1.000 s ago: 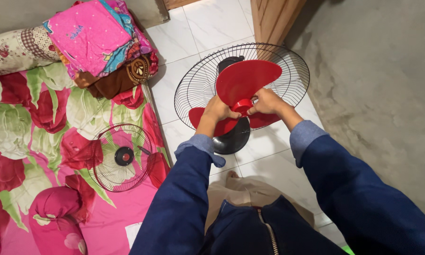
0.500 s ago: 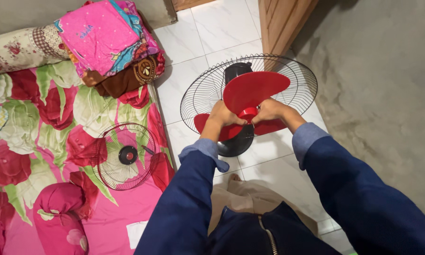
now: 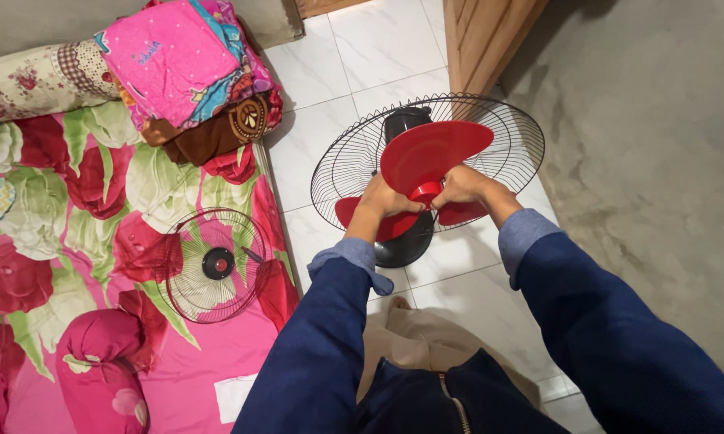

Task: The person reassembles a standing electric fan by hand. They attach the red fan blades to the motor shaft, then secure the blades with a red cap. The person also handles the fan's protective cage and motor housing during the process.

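A red fan blade [image 3: 430, 153] sits inside a black wire rear guard [image 3: 507, 137], with the fan's black body [image 3: 402, 245] showing below it, on the white tiled floor. My left hand [image 3: 384, 197] grips the blade at its left side near the hub. My right hand [image 3: 462, 186] grips it at the right side of the hub. Both hands are closed around the red plastic. A separate black wire front guard [image 3: 216, 264] lies flat on the flowered pink mattress to the left.
A pink flowered mattress [image 3: 49, 241] fills the left side, with folded clothes [image 3: 181, 68], a bolster [image 3: 32, 80] and a pink pillow [image 3: 105, 354] on it. A wooden door frame [image 3: 482, 36] stands behind the fan. A grey wall [image 3: 651, 128] runs along the right.
The view has shifted slightly, so the fan appears further right and lower. My hands stay on the red blade near its hub, turned a little.
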